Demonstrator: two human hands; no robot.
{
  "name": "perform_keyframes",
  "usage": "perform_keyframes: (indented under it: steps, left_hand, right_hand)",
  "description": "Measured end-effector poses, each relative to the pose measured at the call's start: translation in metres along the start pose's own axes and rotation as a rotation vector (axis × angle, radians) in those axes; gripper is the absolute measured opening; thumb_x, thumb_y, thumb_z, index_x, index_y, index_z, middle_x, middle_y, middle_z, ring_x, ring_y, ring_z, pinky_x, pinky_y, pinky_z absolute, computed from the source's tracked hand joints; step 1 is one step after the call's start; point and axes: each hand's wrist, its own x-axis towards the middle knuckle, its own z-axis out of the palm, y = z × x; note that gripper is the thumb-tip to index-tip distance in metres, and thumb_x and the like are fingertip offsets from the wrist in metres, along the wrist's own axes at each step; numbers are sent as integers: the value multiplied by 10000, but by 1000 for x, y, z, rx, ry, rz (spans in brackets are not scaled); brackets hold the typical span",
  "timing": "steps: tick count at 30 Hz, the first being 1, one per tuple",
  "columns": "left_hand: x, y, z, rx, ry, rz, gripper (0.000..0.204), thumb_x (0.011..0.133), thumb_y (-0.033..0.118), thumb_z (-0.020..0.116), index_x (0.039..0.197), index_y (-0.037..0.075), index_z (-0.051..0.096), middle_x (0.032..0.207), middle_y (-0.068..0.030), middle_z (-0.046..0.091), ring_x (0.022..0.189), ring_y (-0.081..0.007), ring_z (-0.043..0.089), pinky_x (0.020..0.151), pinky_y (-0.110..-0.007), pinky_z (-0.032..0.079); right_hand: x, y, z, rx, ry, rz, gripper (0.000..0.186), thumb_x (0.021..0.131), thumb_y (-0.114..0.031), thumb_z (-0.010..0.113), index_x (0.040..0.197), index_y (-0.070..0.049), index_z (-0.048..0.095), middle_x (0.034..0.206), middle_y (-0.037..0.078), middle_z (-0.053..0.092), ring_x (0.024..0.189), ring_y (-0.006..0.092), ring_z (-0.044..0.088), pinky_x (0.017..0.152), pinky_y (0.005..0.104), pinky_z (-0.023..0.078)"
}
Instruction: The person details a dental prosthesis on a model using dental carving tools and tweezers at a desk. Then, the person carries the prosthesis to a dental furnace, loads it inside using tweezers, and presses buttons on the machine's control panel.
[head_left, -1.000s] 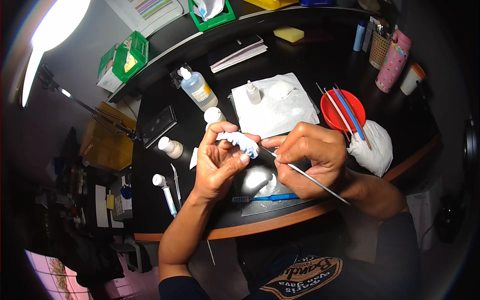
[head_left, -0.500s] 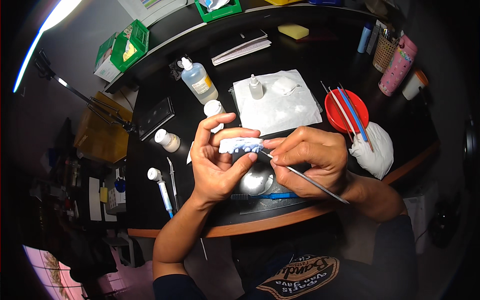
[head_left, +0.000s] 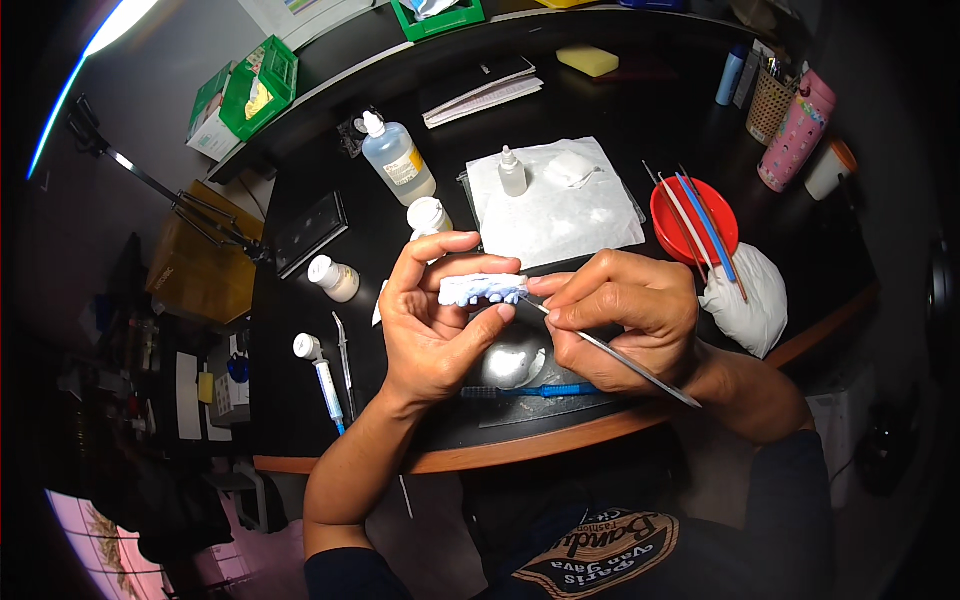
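Note:
Between the fingers and thumb of my left hand (head_left: 430,340) is a pale blue-white dental cast (head_left: 470,290), its teeth pointing down. My right hand (head_left: 625,330) pinches a thin metal instrument (head_left: 645,372), whose tip touches the right end of the cast; a right fingertip also rests against that end. Below them a shiny metal bowl (head_left: 510,362) and a blue brush (head_left: 555,390) lie on a dark mat. Behind my hands are a white sheet (head_left: 555,225) with a small dropper bottle (head_left: 513,175) and a white jar (head_left: 428,215).
A large bottle (head_left: 405,170), another jar (head_left: 333,280) and a syringe (head_left: 330,385) stand or lie left. A red bowl (head_left: 680,235) with tools, a white bag (head_left: 745,305) and a pink bottle (head_left: 795,135) are right. A lamp arm (head_left: 190,200) reaches over the desk (head_left: 850,280).
Over the last second the cast tilted from slanting to level, showing its side. My left fingers shifted up, and the instrument stayed at the cast's end. The whole view shifted slightly.

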Motion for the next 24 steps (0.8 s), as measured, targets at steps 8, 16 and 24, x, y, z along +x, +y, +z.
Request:
perform_keyframes:
  steps: [8,16,24]
  left_hand:
    - [1,-6,0,-8,-4,31,481,843,-168,746,1270,-61,553,1227,-248,694,1137,-243,709,960,-324,609]
    - [7,-4,-13,34,133,53,414,840,-142,778,1190,-41,581,1187,-212,708,1147,-227,699,1010,-348,579]
    - [19,-1,-35,293,269,165,420,855,-126,764,1221,-21,588,1185,-178,705,1135,-202,691,1013,-318,568]
  right_hand:
    - [-1,-2,-4,13,13,-5,177,743,153,742,852,23,691,845,129,701,833,256,778,855,397,673]
    - [10,4,-8,-55,-40,70,128,873,-77,701,902,48,700,841,175,696,877,338,764,838,398,611]
    - [1,-2,-2,-147,-68,380,327,849,88,563,1148,59,691,1139,226,631,964,318,691,824,343,555]
